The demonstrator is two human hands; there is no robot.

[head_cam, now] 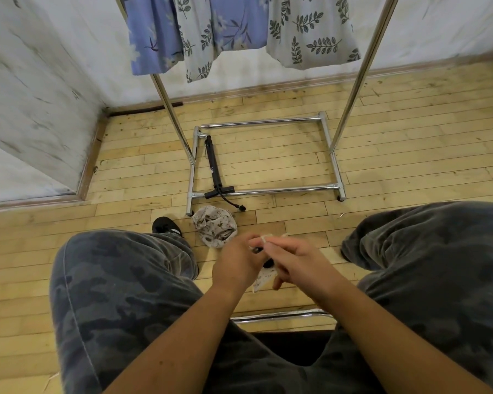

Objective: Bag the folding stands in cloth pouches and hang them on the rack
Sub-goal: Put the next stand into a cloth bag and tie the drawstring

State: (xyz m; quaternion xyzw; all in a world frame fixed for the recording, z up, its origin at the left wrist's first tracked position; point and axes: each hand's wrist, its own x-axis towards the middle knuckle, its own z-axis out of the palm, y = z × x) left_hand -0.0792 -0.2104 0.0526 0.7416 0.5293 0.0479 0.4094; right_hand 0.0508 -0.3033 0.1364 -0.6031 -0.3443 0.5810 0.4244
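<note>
Evidently a small printed cloth pouch (264, 280) is held up between the knees so that its mouth can be worked. The left hand (238, 261) and the right hand (300, 265) are both curled onto it, and a pale strip at its top, probably the drawstring, is pinched by the fingers (278, 246). Something black, judged to be a folding stand going in, is glimpsed between the palms but mostly hidden. A second pouch (214, 226) is left crumpled on the floor (410, 155) just ahead, presumably kept near for the black stand (213, 166) laid inside the rack base (268, 191). Patterned cloths (310, 32), likely pouches, are hung above.
</note>
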